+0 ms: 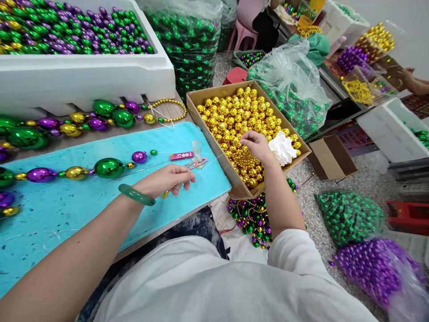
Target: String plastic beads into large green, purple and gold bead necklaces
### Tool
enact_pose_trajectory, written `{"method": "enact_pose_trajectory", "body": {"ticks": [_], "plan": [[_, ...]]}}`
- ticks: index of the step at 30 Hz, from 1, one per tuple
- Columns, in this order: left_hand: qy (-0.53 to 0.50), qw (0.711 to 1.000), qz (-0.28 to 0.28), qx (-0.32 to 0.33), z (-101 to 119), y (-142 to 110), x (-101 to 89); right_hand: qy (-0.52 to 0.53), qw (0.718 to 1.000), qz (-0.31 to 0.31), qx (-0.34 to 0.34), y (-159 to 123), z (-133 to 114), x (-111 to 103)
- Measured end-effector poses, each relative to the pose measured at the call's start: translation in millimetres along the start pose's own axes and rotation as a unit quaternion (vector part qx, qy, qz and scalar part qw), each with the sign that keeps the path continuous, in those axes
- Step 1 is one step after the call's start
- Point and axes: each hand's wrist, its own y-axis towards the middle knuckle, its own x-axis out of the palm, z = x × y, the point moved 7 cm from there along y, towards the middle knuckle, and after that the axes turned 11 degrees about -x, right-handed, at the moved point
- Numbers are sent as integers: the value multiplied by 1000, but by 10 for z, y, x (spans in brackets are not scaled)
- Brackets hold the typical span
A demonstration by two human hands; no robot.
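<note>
My right hand (257,146) is over the gold beads (231,112), thumb and fingers drawn close, whether on anything I can't tell; off to its left my left hand (174,177) half-curls, hold hidden, near the strung beads (109,168), thin cord (214,160) between, where light, steady tension should prevent snagging

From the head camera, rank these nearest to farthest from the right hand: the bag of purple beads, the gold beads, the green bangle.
Nearest to the right hand first:
1. Gold beads: right below it, in the box.
2. Green bangle: to its left, on the left wrist.
3. Bag of purple beads: far right, on the floor.
</note>
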Motion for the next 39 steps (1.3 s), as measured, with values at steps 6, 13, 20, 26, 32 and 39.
{"method": "enact_pose_trajectory", "body": {"ticks": [6, 13, 20, 26, 32, 39], "plan": [[-62, 998, 16, 8, -75, 38, -43, -117, 991, -58, 8, -18, -129, 34], [-103, 993, 40, 46, 100, 100, 6, 13, 976, -197, -94, -291, -939, 950], [-75, 996, 6, 50, 54, 42, 80, -138, 950, -267, -83, -366, -1093, 1179], [16, 1000, -12, 23, -304, -61, -161, -182, 959, -203, -75, -254, -984, 699], [0, 999, 20, -33, -837, -258, -558, -216, 956, -197, 2, -215, -560, 534], [82, 986, 120, -83, -1258, -592, -900, -254, 928, -270, -24, -320, -579, 971]]}}
